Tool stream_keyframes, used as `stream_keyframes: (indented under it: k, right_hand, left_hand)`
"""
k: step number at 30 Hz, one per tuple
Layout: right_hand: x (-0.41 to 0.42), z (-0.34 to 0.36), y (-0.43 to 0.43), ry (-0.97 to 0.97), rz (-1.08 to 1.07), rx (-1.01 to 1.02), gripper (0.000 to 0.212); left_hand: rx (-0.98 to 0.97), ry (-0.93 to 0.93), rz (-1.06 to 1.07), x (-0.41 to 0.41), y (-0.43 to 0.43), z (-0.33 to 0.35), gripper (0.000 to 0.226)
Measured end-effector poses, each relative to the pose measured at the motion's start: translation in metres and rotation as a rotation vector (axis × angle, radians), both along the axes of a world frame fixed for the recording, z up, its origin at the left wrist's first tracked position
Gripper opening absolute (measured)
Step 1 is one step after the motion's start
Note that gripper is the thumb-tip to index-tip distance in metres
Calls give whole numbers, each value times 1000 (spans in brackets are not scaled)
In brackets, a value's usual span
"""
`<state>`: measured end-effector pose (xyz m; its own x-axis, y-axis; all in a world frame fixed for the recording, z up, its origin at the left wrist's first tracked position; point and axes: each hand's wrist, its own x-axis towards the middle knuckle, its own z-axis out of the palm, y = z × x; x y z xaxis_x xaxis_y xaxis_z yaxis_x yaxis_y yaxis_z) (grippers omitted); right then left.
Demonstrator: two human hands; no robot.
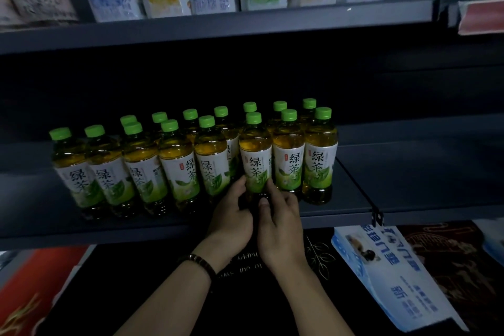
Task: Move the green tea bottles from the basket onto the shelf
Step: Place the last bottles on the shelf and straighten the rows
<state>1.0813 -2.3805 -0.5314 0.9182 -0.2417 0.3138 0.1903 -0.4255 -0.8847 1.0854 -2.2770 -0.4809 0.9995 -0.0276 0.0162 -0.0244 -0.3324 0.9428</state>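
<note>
Several green tea bottles with green caps stand in two rows on the dark shelf (354, 172). One front-row bottle (255, 155) stands upright between its neighbours, and both my hands hold its lower part. My left hand (231, 215) grips it from the left, with a dark bracelet on the wrist. My right hand (281, 224) grips it from the right, thumb on the bottle's base. The basket is not in view.
The shelf above (218, 27) carries fruit-printed drink cartons. To the right of the bottles the shelf surface is bare up to a bracket (377, 217). Below lie a blue-and-white package (390, 275), a red box (32, 289) and dark patterned boxes.
</note>
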Motion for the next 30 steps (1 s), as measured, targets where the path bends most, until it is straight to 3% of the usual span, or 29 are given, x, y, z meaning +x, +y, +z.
stream_keyframes:
  k: [12, 17, 20, 23, 30]
  right_hand:
    - [-3, 10, -3, 27, 45, 27, 51]
    - [-5, 16, 11, 20, -58, 29, 21]
    - [-1, 24, 24, 162, 174, 55, 39]
    - [3, 27, 34, 233, 293, 164, 54]
    - [10, 16, 43, 298, 407, 277, 54]
  left_hand:
    - [23, 11, -4, -2, 2, 7, 60]
    - [31, -81, 300, -2, 27, -4, 45]
    - [93, -71, 372, -7, 46, -1, 53]
    - [135, 7, 262, -13, 49, 7, 68]
    - [104, 91, 223, -3, 52, 10, 79]
